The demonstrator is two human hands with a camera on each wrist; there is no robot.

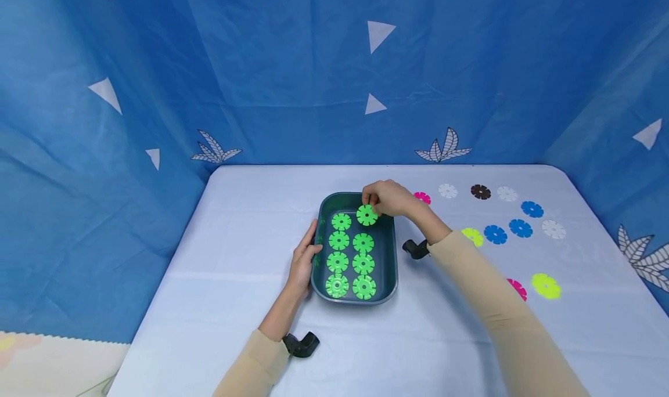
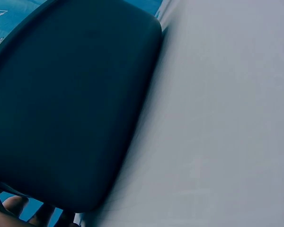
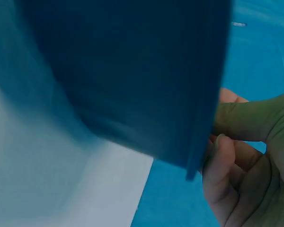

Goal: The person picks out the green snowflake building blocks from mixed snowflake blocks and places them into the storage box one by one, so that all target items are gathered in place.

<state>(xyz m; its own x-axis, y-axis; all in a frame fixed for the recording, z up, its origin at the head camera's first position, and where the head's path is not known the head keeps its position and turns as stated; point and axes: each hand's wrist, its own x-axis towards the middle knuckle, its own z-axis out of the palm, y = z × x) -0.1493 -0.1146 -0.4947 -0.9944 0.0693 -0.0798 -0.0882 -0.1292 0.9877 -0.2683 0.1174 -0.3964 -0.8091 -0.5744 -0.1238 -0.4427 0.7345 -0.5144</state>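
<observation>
In the head view, a dark green-blue rectangular tray [image 1: 384, 263] holds several bright green notched plastic discs [image 1: 338, 240], laid in two columns. My left hand [image 1: 303, 263] grips the tray's left side, thumb over the rim. Over the back right corner, my right hand [image 1: 389, 198] pinches one green notched disc [image 1: 364, 216] by its edge. The left wrist view is mostly the tray's dark outside [image 2: 75, 99], with left fingers [image 2: 40, 215] at its lower edge. In the right wrist view, the right thumb and fingers [image 3: 246, 120] show beyond the tray wall [image 3: 132, 85], which hides the pinched disc.
Right of the tray lie loose notched discs: several blue [image 1: 495, 234] and white [image 1: 553, 229], a brown one [image 1: 481, 192], yellow [image 1: 546, 286] and pink [image 1: 517, 289]. A white cloth covers the table [image 1: 225, 257]; a blue curtain [image 1: 292, 66] stands behind. Black wrist mounts [image 1: 303, 346] jut from both sleeves.
</observation>
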